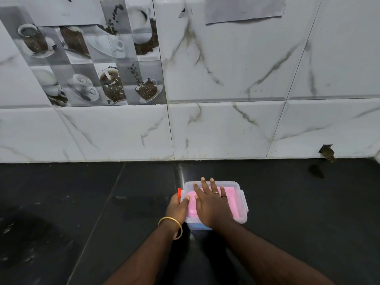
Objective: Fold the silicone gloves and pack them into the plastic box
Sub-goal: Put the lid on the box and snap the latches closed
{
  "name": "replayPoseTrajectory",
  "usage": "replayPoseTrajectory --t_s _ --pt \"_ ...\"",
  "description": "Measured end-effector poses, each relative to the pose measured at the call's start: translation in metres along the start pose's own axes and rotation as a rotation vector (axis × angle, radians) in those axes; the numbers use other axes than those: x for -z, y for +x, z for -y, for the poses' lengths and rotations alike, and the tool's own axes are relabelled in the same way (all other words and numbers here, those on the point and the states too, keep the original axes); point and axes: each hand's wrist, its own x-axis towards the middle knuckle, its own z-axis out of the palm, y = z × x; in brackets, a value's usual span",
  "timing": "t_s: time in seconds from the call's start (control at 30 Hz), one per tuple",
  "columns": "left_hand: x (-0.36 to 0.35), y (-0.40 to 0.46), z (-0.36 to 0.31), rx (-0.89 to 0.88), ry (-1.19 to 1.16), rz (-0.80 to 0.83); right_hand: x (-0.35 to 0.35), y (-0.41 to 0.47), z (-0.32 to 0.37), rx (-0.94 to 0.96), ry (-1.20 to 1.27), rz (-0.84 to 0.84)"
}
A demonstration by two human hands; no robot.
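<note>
Head view, lower centre of the frame. The plastic box (pixel 216 202), clear-walled with a translucent lid (pixel 236 210) on top, sits on the black worktop (pixel 82 202) a little way in front of the tiled wall (pixel 226 79). My right hand (pixel 211 204) lies flat on the lid with its fingers straight and spread, two of them ringed, pressing down and gripping nothing. My left hand (pixel 177 206), bangle (pixel 171 226) at the wrist, is at the box's left side with its thumb up on the lid edge. How its other fingers lie I cannot tell, as they are hidden against the box wall beside a small red-orange piece (pixel 179 194), possibly a latch or tag.

Step in hand, as I judge it: seating the lid. To do this well I would keep the right palm centred so the lid goes down level, steady the box with the left hand so it does not skate on the smooth worktop, and only then fold the side flap (pixel 244 202) down until it catches. Springy silicone may push the lid back up, so pressure should hold until every flap is locked.

Contents: a pink silicone glove (pixel 230 200), folded flat, fills most of the box under the lid. A pale blue layer (pixel 198 226) shows through the near wall below it, probably a second glove, though I cannot confirm that.
</note>
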Motion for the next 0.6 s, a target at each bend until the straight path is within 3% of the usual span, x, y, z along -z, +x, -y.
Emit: replayPoseTrajectory --t_s 0.2,0.43,0.53,0.6 --pt "-0.004 -0.011 -0.007 -0.225 0.438 -0.047 -0.004 0.002 -0.002 0.006 -0.038 0.010" --pt "-0.006 -0.012 -0.011 -0.197 0.672 -0.053 0.000 0.001 -0.002 0.009 0.017 -0.002" --pt "-0.009 -0.010 -0.015 -0.184 1.037 -0.117 0.008 -0.003 -0.006 -0.008 0.369 -0.078" --pt "-0.013 -0.007 -0.023 -0.281 1.241 -0.118 0.018 -0.009 -0.012 -0.071 0.675 -0.214"
